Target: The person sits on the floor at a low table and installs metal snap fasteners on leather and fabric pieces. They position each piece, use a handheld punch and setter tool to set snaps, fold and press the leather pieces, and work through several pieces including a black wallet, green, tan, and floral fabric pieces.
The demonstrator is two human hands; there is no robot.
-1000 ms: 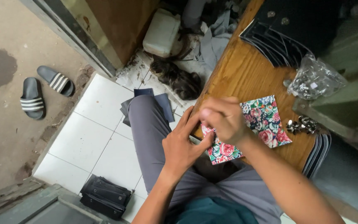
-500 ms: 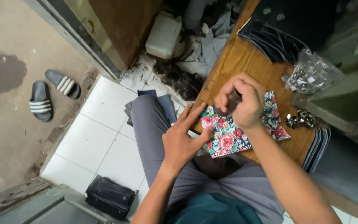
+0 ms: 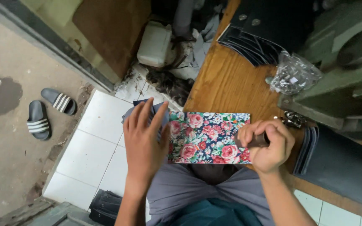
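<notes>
Floral-printed rectangular panel of fabric-covered material (image 3: 208, 137) lies flat at the near edge of the brown wooden table (image 3: 231, 79), over your lap. It looks light, thin and fairly stiff, likely to slide, so grip it by its short edges. At its nine o'clock end your left hand (image 3: 145, 140) presses down, fingers straight and slightly fanned. At three o'clock your right hand (image 3: 267, 144) is curled tight around a dark handle (image 3: 256, 141).
</notes>
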